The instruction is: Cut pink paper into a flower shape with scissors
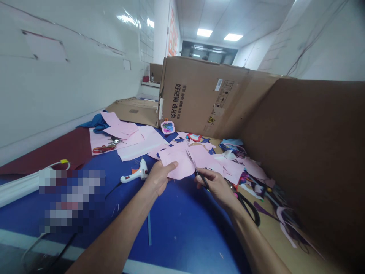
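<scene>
My left hand [159, 178] is closed on a sheet of pink paper [180, 167], thumb on top, held above the blue table. The sheet's near edge is rounded. A pair of scissors [203, 180] with dark handles sits in my right hand [217, 186], fingers wrapped round it. Its blades point away from me, at the paper's right side, with another pink piece [203, 156] just beyond. Just left of my left hand lies a white glue gun [136, 173]. A flower-shaped pink card [167, 127] with a colourful centre leans by the cardboard box.
Large cardboard panels [199, 99] wall off the back and right. Pink offcuts [122, 127] and red-handled pliers or snips [104, 148] lie at back left. Scraps [251, 171] and a black handle loop [251, 209] are at right. A power strip, partly blurred, and a white tube [19, 188] lie left.
</scene>
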Demonstrator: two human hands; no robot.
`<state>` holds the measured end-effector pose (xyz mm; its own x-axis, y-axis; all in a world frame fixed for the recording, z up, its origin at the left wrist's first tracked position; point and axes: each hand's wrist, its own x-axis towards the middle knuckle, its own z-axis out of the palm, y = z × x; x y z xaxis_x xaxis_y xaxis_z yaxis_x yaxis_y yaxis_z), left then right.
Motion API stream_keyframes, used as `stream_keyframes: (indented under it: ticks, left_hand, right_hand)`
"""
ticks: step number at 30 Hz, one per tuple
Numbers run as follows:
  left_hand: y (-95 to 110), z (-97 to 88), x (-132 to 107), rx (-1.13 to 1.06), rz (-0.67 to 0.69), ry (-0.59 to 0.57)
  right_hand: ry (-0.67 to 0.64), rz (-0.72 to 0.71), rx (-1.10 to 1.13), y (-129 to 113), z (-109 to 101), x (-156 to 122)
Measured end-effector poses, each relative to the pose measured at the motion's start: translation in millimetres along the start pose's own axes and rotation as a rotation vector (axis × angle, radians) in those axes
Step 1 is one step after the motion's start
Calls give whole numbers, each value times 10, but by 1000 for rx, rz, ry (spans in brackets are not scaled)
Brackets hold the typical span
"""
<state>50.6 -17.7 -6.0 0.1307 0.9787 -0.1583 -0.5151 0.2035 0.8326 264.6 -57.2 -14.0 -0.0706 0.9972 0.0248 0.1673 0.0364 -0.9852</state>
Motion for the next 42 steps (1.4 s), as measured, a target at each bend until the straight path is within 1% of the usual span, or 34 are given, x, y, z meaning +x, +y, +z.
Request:
stream_keyframes:
  ticks: [6, 13, 20, 29, 36, 42]
  left_hand:
    - [-48, 20, -27, 5, -9, 13]
    - [-98, 72, -77, -35, 21, 15]
    - [-183, 139, -116, -112, 46, 28]
    - [-237, 260, -201, -178, 77, 100]
    - [-267, 265, -209, -190, 108, 114]
    - [-244, 253, -215, -162, 118, 102]
  right_hand:
    - [-7, -4, 80, 65, -6, 23]
    - [-19, -24, 101, 13, 17, 14]
    - [-27, -48, 166, 104, 21, 31]
    - [-29, -96, 159, 59, 89, 22]
    - [-9, -133, 78, 15, 138, 6]
    - [-16, -130, 102, 19, 156, 10]
